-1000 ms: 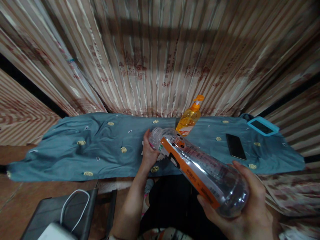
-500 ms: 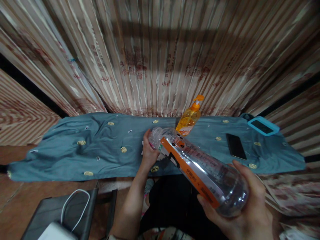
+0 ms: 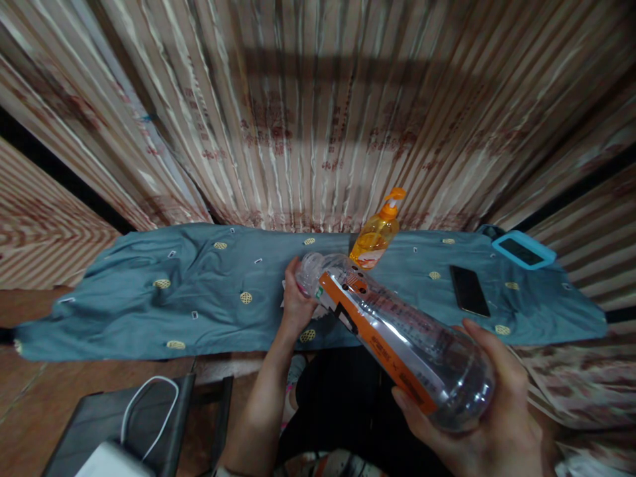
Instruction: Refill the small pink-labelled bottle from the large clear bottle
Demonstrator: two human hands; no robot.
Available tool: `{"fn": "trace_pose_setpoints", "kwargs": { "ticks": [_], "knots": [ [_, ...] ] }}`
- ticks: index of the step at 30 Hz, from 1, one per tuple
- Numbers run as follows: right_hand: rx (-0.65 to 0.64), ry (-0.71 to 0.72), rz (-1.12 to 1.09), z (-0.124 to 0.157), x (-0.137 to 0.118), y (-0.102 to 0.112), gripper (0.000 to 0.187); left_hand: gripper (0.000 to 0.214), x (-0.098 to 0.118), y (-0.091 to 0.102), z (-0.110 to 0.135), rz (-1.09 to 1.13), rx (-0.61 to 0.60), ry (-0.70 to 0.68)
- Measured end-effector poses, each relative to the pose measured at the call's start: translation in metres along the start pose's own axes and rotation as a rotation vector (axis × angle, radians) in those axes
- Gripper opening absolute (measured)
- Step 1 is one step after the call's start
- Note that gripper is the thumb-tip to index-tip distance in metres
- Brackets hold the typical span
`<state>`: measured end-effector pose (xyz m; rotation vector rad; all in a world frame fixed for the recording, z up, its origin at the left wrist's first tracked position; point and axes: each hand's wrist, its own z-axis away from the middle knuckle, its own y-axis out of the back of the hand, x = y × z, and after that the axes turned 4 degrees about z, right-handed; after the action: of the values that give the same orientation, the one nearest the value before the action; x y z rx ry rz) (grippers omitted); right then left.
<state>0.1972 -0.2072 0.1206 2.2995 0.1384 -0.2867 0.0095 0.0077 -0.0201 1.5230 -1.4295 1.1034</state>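
A large clear plastic bottle (image 3: 397, 338) with an orange label lies tilted between my hands, its neck up and to the left, its base towards me on the right. My left hand (image 3: 298, 301) is closed around the neck end. At the wide base, my right hand (image 3: 489, 404) grips the bottle with thumb and fingers on opposite sides. Something white and crumpled, partly hidden, shows on the cloth beneath the neck. Just behind the bottle stands a pump bottle (image 3: 375, 238) of orange liquid.
A blue-green patterned cloth (image 3: 124, 291) covers the table. On its right side are a black phone (image 3: 470, 291) and a blue-framed device (image 3: 524, 250). A dark stool (image 3: 163, 417) with a white cable (image 3: 149, 384) and white box stands lower left. Striped curtains (image 3: 322, 119) hang behind.
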Motion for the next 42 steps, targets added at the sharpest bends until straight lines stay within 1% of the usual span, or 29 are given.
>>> {"fn": "trace_pose_setpoints", "kwargs": {
  "ticks": [2, 4, 6, 11, 16, 20, 24, 28, 32, 36, 40, 42],
  "knots": [
    [0.001, -0.024, -0.001, 0.000, -0.002, 0.000, 0.095, 0.101, 0.000, 0.000, 0.000, -0.004, 0.005, 0.007],
    [-0.020, -0.098, -0.007, 0.000, -0.007, 0.001, 0.092, 0.100, 0.000, 0.000, 0.000, -0.007, 0.011, 0.009],
    [-0.040, -0.142, -0.010, -0.001, -0.013, 0.003, 0.089, 0.100, 0.000, 0.000, 0.000, -0.001, 0.011, 0.004],
    [-0.050, -0.179, -0.019, -0.002, -0.018, 0.004, 0.091, 0.102, -0.002, 0.000, 0.000, 0.010, 0.003, -0.002],
    [-0.036, -0.135, -0.017, -0.002, -0.015, 0.004, 0.093, 0.103, -0.002, 0.000, -0.001, 0.013, -0.005, 0.016],
    [-0.030, -0.140, -0.019, -0.002, -0.012, 0.002, 0.092, 0.101, 0.000, -0.001, -0.001, 0.009, 0.002, 0.000],
    [-0.008, -0.065, -0.007, -0.001, -0.009, 0.002, 0.093, 0.100, 0.001, 0.000, 0.000, 0.006, 0.001, -0.005],
    [-0.024, -0.128, -0.026, -0.002, -0.014, 0.003, 0.090, 0.100, 0.003, 0.000, -0.001, 0.027, -0.010, -0.011],
    [-0.034, -0.156, -0.035, -0.002, -0.017, 0.004, 0.092, 0.097, 0.002, 0.001, -0.001, 0.026, -0.013, 0.002],
    [-0.033, -0.128, -0.057, -0.001, -0.015, 0.003, 0.093, 0.098, -0.001, 0.001, -0.001, 0.015, -0.017, -0.001],
    [-0.031, -0.143, -0.035, -0.001, -0.011, 0.002, 0.094, 0.099, -0.002, 0.001, 0.000, 0.001, -0.009, 0.003],
    [-0.019, -0.085, -0.015, -0.001, -0.008, 0.001, 0.095, 0.099, -0.002, 0.001, 0.000, -0.009, -0.004, 0.003]
  ]
}}
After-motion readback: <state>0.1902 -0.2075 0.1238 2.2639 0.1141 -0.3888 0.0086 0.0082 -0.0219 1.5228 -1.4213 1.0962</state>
